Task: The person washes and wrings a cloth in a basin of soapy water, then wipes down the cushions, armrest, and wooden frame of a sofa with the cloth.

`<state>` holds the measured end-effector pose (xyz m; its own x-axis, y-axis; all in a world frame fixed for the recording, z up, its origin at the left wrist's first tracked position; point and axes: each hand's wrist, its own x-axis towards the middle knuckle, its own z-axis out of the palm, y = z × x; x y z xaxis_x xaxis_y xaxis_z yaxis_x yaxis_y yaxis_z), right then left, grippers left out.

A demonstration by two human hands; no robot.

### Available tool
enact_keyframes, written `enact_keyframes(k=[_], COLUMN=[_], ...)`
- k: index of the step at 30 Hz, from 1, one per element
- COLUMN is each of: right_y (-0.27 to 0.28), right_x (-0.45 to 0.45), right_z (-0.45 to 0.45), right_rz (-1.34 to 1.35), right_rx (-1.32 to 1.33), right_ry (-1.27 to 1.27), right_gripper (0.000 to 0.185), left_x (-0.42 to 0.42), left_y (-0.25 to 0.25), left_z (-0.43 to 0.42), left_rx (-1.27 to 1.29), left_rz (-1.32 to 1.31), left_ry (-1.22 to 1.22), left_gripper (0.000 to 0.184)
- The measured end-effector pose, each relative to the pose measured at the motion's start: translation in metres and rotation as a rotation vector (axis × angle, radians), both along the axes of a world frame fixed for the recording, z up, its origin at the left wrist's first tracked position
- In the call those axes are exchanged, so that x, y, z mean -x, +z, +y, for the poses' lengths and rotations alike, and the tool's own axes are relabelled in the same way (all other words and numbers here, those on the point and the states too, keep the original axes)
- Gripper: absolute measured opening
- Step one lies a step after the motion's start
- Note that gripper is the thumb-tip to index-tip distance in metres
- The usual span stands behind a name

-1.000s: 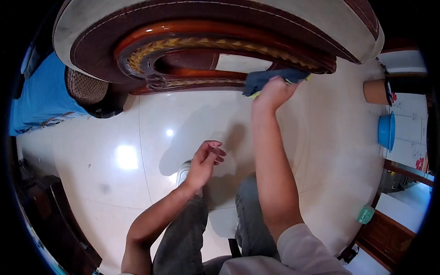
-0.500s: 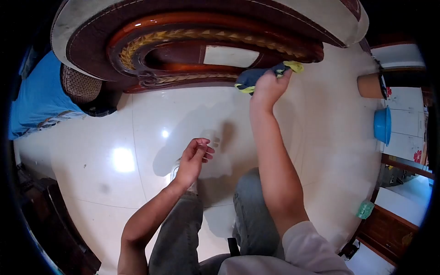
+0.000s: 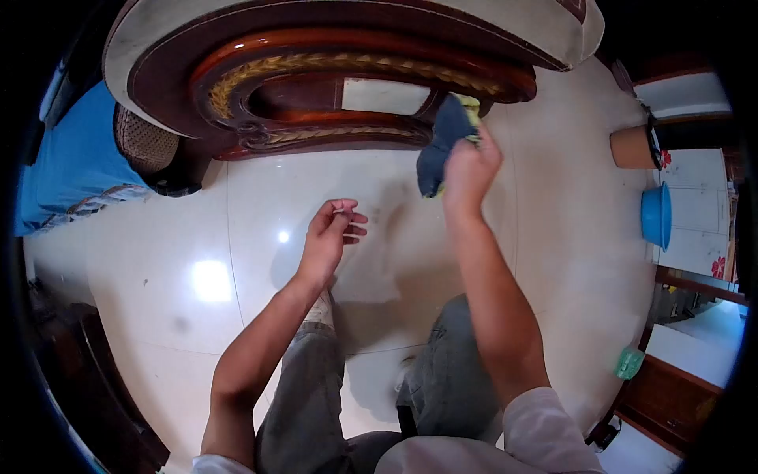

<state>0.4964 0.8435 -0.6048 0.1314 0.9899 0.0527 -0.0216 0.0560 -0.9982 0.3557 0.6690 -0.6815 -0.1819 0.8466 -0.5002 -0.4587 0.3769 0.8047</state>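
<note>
My right hand (image 3: 471, 172) grips a dark grey-blue cloth (image 3: 440, 148) with yellow-green edging. The cloth hangs in front of the right end of a carved, glossy brown wooden sofa panel (image 3: 308, 117) that has gold leaf trim and a pale rectangular inset. A small gap of floor shows between my wrist and the panel. Over the tiled floor, my left hand (image 3: 330, 231) is held in the air with loosely curled, parted fingers and nothing in them.
Maroon and cream upholstery (image 3: 170, 59) curves above the panel. To the left are a blue cloth cover (image 3: 79, 154) and a woven brown cushion (image 3: 146, 141). Along the right stand a tan bin (image 3: 632, 150), a blue basin (image 3: 655, 215), a white cabinet (image 3: 696, 209) and a green packet (image 3: 629, 363).
My right hand has drawn the cloth back from the panel's lower edge, and the cloth now hangs more upright. My left hand has moved a little forward, towards the sofa.
</note>
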Motion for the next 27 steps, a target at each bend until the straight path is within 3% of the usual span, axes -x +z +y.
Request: enact_keyframes(k=[2,6,12,15,16,19,22,27], right_y=[0.013,0.019,0.019,0.023,0.011,0.017,0.013,0.018], right_x=[-0.015,-0.021,-0.014,0.006,0.016,0.037,0.043,0.044], right_z=[0.005,0.008,0.000,-0.029,-0.025,-0.059,-0.061,-0.058], right_rz=[0.294,0.415,0.457,-0.322,-0.434,-0.652,-0.390,-0.315], right_rx=[0.255,0.564,0.644,0.469,0.218,0.050,-0.042,-0.119], right_ry=[0.066,0.209,0.410,0.755,1.195,1.213,1.256,1.167], right_gripper=[0.049,0.064,0.047,0.038,0.032,0.033,0.037,0.042], left_x=[0.004,0.003,0.002,0.015,0.020,0.027,0.038,0.055], left_y=[0.008,0.034,0.059,0.061,0.056,0.040,0.038,0.031], left_z=[0.013,0.032,0.032,0.021,0.014,-0.004,-0.020,-0.026], left_rx=[-0.038,-0.129,-0.188,-0.193,-0.225,-0.272,-0.246,-0.208], left_rz=[-0.020,-0.063,-0.285,-0.493,-0.580,-0.626,-0.555,-0.502], left_ry=[0.029,0.015,0.108,0.005,-0.086,-0.191,-0.187,-0.266], left_gripper=[0.027,0.038,0.071,0.077,0.076,0.070,0.066,0.061])
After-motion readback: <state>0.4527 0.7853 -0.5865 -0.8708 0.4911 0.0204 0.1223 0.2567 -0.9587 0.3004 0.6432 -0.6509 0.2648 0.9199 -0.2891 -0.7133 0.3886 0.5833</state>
